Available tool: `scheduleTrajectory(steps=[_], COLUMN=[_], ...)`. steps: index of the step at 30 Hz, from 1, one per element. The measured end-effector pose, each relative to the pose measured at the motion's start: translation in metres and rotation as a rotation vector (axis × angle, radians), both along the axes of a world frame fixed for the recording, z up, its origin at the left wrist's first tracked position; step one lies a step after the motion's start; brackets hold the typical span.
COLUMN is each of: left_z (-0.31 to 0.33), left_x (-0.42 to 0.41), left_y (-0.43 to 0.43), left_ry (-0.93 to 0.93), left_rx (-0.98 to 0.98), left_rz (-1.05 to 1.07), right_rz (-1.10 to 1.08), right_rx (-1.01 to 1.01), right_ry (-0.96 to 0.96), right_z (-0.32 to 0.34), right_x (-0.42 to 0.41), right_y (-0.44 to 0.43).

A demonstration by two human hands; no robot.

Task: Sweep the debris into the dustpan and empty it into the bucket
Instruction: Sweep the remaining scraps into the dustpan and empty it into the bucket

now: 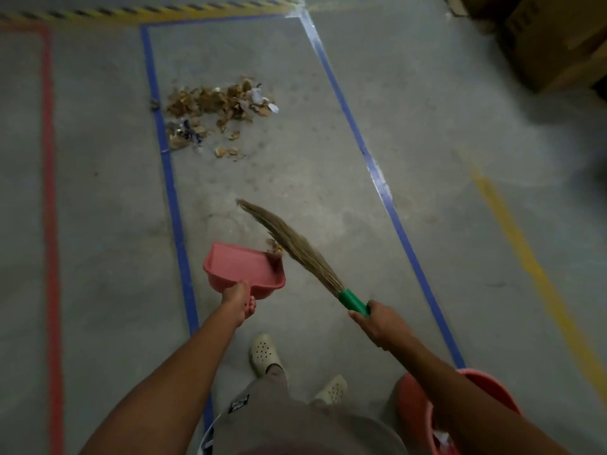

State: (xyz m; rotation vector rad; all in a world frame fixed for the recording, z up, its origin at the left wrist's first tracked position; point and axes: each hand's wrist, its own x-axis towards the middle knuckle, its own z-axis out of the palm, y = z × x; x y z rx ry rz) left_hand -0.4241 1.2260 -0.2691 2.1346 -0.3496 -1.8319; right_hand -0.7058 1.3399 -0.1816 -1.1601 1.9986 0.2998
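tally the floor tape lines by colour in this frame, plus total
Blue tape lines: 3, a left one, a right one and a far one joining them
Red tape lines: 2, a long one and a short one at its far end
Plain yellow line: 1
Yellow-and-black hazard stripe: 1
Total: 7

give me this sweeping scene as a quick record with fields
left hand: grips the pink dustpan by its handle
right hand: grips the grass broom at its green handle
dustpan contents: a few brown scraps at its right edge
debris pile: on the concrete floor ahead, beside the blue tape line, apart from the dustpan
red bucket: lower right, partly hidden by the right arm
cardboard boxes: top right
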Motion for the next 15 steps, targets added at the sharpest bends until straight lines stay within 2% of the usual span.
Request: scheduleTrajectory(steps=[8,15], left_z=[-0.033,-0.071], left_x=[0.002,-0.057], left_y=[-0.015,-0.023], left_ry=[0.033,-0.012], left_rx=[0.058,0.107], left_rz=[0.297,0.485], right_rz=[0.129,0.334], right_rx=[0.048,0.069], right_ry=[0.006,-0.038], right_z=[-0.035,-0.085], right_x=[-0.01,-0.07], right_y=[-0.084,-0.14])
